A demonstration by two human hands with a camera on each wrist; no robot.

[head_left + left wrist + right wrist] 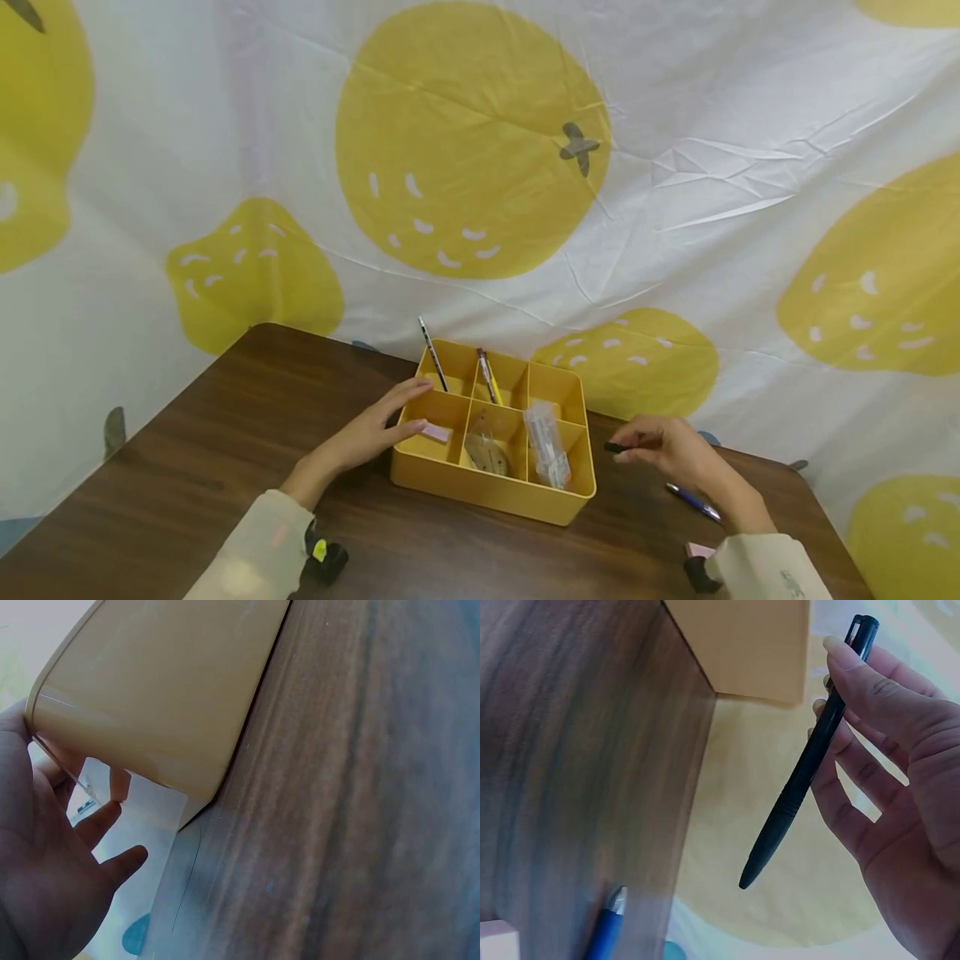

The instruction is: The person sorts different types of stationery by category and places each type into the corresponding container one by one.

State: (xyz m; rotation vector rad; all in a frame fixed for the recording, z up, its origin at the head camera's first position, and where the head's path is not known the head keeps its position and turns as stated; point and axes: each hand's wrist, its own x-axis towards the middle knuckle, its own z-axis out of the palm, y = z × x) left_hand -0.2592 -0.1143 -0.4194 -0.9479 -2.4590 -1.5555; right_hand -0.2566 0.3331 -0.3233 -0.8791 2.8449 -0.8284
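Note:
A yellow organizer box (491, 495) with several compartments stands on the table. My left hand (378, 425) holds its left rim, thumb over the front-left compartment where a pink eraser (435, 432) lies; the left wrist view shows some of its fingers spread free below the box wall (161, 697). My right hand (667, 450) is just right of the box, in the air. Between thumb and fingers it pinches a black pen (799, 776) near its clip end, the tip slanting down in the right wrist view.
Pencils (432, 354) lean in the back compartments. A clear protractor-like piece (486, 454) and a clear plastic packet (547, 446) sit in front ones. A blue pen (693, 502) and a pink block (699, 550) lie on the table (450, 558) at right. A fruit-print cloth (660, 267) hangs behind.

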